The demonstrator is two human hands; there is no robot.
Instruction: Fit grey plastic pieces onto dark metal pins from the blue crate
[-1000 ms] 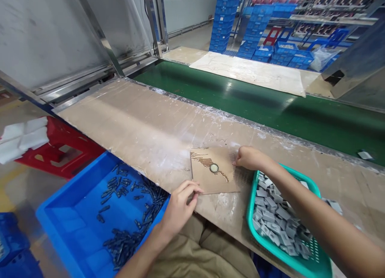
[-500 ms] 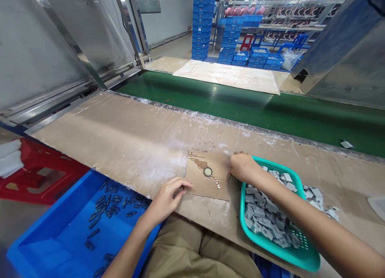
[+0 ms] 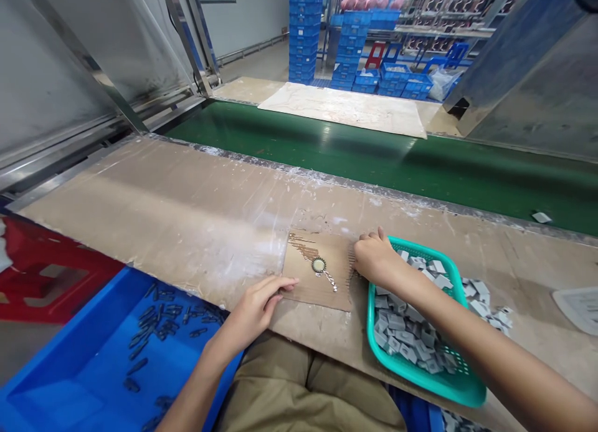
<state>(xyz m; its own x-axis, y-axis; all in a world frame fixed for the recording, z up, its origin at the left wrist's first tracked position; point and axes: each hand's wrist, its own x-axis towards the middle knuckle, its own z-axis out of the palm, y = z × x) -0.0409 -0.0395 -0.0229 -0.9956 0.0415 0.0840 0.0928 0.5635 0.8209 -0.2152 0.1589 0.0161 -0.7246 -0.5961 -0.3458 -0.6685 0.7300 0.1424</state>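
The cardboard square (image 3: pixel 317 270) lies flat on the worn brown workbench (image 3: pixel 187 207), near its front edge, just left of the teal basket (image 3: pixel 423 382). It is plain brown, roughly square, with a small round metal-rimmed disc (image 3: pixel 319 265) near its middle and a thin streak of brownish marks running diagonally across it from the upper left corner. The left hand (image 3: pixel 255 307) rests at the square's lower left corner, fingers stretched out nearly flat and touching its edge, gripping nothing. The right hand (image 3: pixel 374 257) sits at the square's right edge, fingers curled down onto it; whether they pinch anything cannot be told. Grey plastic pieces (image 3: pixel 406 332) fill the basket. A blue bin (image 3: pixel 70 382) of dark small parts sits lower left.
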